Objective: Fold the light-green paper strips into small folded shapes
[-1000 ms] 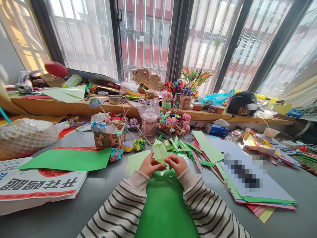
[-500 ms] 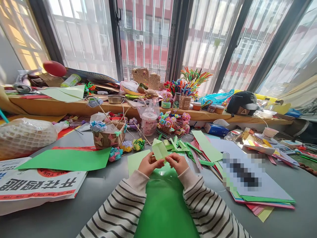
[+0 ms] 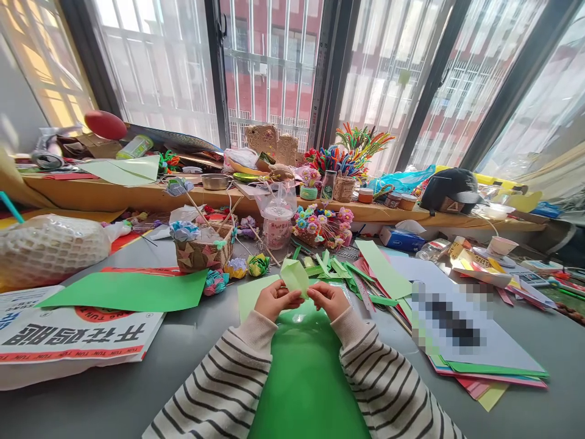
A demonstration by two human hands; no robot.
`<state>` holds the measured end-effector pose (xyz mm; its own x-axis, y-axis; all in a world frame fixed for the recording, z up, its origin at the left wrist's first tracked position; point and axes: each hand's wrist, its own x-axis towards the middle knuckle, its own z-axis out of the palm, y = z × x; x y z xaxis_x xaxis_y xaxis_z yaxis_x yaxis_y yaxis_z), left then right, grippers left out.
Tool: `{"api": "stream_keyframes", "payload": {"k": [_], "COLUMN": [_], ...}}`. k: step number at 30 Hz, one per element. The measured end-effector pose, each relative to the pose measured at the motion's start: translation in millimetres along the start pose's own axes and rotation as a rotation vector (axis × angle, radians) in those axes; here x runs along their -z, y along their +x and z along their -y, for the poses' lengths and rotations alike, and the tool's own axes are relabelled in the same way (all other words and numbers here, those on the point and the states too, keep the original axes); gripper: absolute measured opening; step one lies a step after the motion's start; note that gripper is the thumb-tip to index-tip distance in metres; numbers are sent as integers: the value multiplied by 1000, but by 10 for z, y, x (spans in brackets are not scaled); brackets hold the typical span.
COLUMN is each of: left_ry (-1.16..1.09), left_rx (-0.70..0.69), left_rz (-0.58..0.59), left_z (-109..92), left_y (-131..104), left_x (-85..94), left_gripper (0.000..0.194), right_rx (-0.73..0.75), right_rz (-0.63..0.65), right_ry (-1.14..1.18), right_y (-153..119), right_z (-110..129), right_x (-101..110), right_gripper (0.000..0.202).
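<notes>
Both forearms enter from the lower edge and converge toward the center, wrists raised above the glossy green surface (image 3: 311,384) between them. The left hand (image 3: 274,300), at the end of a striped left sleeve (image 3: 214,384), is turned inward; its thumb points right along the lower edge of the folded light-green paper (image 3: 295,275), pinching it against curled fingers. The right hand (image 3: 329,299), in a matching right sleeve (image 3: 393,378), mirrors this pose: thumb and index finger meet at the paper's lower right corner, remaining fingers bent. The fingertips of the two hands lie close together. The paper stands tilted upward above the fingertips, its crease visible. A pale green sheet (image 3: 249,296) lies on the gray table (image 3: 105,402) beyond the left hand; cut green paper strips (image 3: 338,268) lie beyond the right hand.
</notes>
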<state>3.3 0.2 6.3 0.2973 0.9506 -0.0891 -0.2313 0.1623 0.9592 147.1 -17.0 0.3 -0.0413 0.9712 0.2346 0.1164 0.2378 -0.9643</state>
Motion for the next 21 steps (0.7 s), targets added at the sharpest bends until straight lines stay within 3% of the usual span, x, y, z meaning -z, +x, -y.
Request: {"api": "stream_keyframes", "payload": {"k": [21], "left_ry": [23], "left_rx": [19], "left_rz": [24], "left_z": [91], "left_y": [51], "left_x": [25], "left_gripper": [38], "right_rx": [93], "right_rz": [-116], "right_ry": [-144], "right_y": [-32], "right_z": [11], "right_x": [-53], "right_gripper": [24]}}
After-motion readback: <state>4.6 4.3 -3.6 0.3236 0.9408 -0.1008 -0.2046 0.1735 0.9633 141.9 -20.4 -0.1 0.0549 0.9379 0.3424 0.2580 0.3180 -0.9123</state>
